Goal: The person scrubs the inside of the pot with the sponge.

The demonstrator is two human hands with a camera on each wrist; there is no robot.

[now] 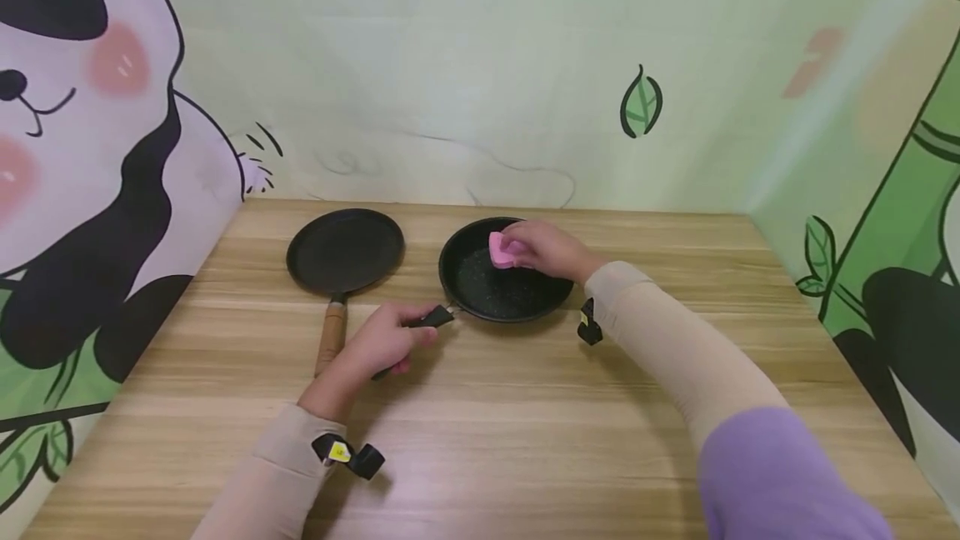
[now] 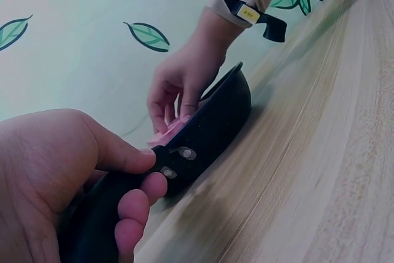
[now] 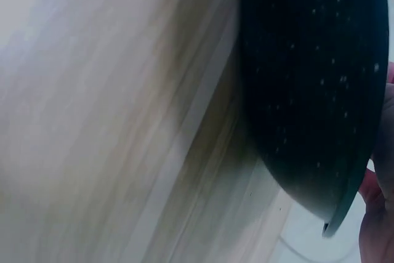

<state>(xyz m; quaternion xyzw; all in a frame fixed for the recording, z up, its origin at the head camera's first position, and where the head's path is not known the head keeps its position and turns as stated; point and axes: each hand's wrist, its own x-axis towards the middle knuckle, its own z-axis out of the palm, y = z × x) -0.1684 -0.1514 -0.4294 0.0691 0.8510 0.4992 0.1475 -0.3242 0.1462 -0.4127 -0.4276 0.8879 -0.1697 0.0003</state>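
A black speckled frying pan (image 1: 506,294) is at the back middle of the wooden table. My left hand (image 1: 384,342) grips its black handle (image 1: 433,317), the thumb lying along the top in the left wrist view. Over the inside of the pan, my right hand (image 1: 553,248) pinches a pink sponge (image 1: 497,251) against the cooking surface. The left wrist view also shows the sponge (image 2: 161,138) under the right fingertips. In the right wrist view the pan's outer side (image 3: 314,84) hides most of the right hand (image 3: 377,214).
A flat black griddle pan (image 1: 345,252) with a wooden handle (image 1: 332,332) lies to the left, its handle close by my left wrist. Behind the table (image 1: 525,440) stands a pale green wall (image 1: 450,90) with panda and leaf drawings.
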